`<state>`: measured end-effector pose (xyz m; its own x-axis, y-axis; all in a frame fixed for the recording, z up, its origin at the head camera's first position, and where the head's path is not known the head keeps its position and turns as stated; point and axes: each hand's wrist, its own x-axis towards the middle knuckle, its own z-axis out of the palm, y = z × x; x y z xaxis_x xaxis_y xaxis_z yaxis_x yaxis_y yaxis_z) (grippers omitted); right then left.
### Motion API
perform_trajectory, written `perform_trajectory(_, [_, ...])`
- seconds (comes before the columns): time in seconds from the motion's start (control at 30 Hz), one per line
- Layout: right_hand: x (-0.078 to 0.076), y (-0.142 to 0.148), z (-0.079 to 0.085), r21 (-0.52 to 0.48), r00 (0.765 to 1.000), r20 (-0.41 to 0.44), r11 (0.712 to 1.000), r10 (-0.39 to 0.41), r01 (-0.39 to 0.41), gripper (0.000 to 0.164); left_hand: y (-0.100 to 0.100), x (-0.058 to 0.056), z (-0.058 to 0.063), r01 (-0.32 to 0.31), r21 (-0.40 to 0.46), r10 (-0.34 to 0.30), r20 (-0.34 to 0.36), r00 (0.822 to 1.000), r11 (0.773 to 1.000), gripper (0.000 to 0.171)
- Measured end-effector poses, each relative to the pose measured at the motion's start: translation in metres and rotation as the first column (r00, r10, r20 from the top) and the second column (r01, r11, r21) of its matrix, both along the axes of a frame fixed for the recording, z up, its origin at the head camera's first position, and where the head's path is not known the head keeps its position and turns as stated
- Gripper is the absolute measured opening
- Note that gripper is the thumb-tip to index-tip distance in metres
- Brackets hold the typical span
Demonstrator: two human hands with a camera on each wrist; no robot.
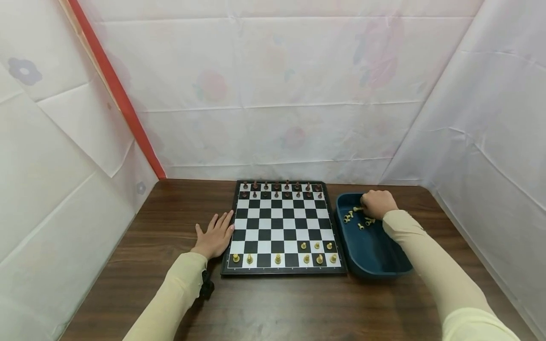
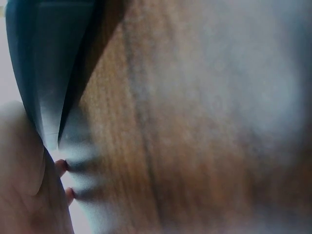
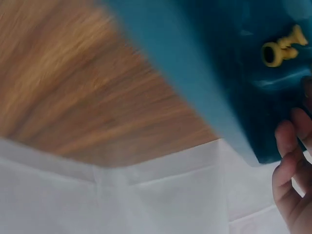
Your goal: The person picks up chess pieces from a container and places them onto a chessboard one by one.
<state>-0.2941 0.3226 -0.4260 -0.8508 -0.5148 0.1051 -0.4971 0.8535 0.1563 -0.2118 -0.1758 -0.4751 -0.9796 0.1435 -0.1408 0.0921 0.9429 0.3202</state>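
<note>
A chessboard (image 1: 276, 227) lies on the table. Dark red-brown chess pieces (image 1: 276, 189) fill its two far rows. Several yellow pieces (image 1: 278, 258) stand in the nearest row with gaps between them, and three yellow pawns (image 1: 317, 245) stand before them at the right. My left hand (image 1: 214, 238), fingers spread, rests with fingertips at the board's left edge. My right hand (image 1: 378, 203) reaches into the far end of a blue tub (image 1: 375, 258), among loose yellow pieces (image 1: 347, 217). In the right wrist view its fingers (image 3: 287, 136) are bent; I cannot tell whether they pinch a piece.
The brown wooden table (image 1: 281, 308) extends in front of the board and to both sides. White patterned sheets (image 1: 277, 94) hang behind and at the sides, with a red strip (image 1: 119, 94) at the left. A dark band (image 1: 206, 285) sits by my left cuff.
</note>
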Motion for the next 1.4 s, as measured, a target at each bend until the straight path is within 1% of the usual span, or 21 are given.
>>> perform_trajectory(0.07, [0.001, -0.001, 0.004, -0.053, 0.998, 0.051, 0.998, -0.027, 0.03, 0.041, -0.001, 0.0, -0.001, -0.001, -0.001, 0.001, 0.001, 1.0, 1.0, 0.057])
perform_trajectory(0.13, [0.0, 0.0, 0.005, -0.065, 0.996, 0.076, 0.997, -0.045, 0.05, 0.034, -0.002, 0.001, -0.001, -0.002, 0.001, 0.002, 0.002, 1.0, 1.0, 0.057])
perform_trajectory(0.27, [0.002, -0.002, 0.013, -0.082, 0.994, 0.09, 0.994, -0.062, 0.07, 0.013, -0.001, 0.002, -0.001, -0.002, 0.008, 0.002, 0.006, 1.0, 1.0, 0.056])
perform_trajectory(0.33, [0.004, -0.004, 0.019, -0.087, 0.993, 0.091, 0.993, -0.076, 0.084, 0.006, -0.001, 0.002, -0.001, -0.001, 0.009, 0.001, 0.009, 1.0, 1.0, 0.056])
perform_trajectory(0.47, [0.007, -0.008, 0.03, -0.079, 0.992, 0.089, 0.992, -0.09, 0.098, 0.006, -0.001, 0.001, -0.001, -0.008, 0.008, 0.008, 0.009, 1.0, 1.0, 0.057])
perform_trajectory(0.6, [0.009, -0.012, 0.039, -0.087, 0.994, 0.081, 0.993, -0.079, 0.086, 0.006, -0.002, -0.002, -0.002, -0.011, 0.002, 0.011, 0.001, 1.0, 1.0, 0.057])
perform_trajectory(0.77, [0.014, -0.021, 0.047, -0.108, 0.998, 0.055, 0.993, -0.034, 0.04, 0.004, -0.003, -0.003, -0.003, -0.007, -0.004, 0.007, -0.003, 1.0, 1.0, 0.057])
perform_trajectory(0.93, [0.02, -0.035, 0.058, -0.15, 0.999, -0.003, 0.988, 0.048, -0.047, 0.004, -0.002, -0.004, -0.002, -0.007, 0.003, 0.007, -0.003, 1.0, 1.0, 0.058])
perform_trajectory(1.07, [0.025, -0.047, 0.065, -0.154, 0.994, -0.042, 0.982, 0.102, -0.108, 0.002, -0.003, -0.005, -0.001, -0.004, 0.004, 0.004, -0.002, 1.0, 1.0, 0.058])
perform_trajectory(1.23, [0.033, -0.064, 0.072, -0.138, 0.986, -0.065, 0.977, 0.156, -0.164, 0.004, -0.003, -0.004, 0.0, 0.003, 0.007, -0.003, 0.002, 1.0, 1.0, 0.058])
perform_trajectory(1.4, [0.041, -0.079, 0.073, -0.119, 0.971, -0.098, 0.966, 0.219, -0.23, 0.005, -0.003, -0.003, -0.001, 0.007, 0.012, -0.007, 0.003, 1.0, 1.0, 0.058])
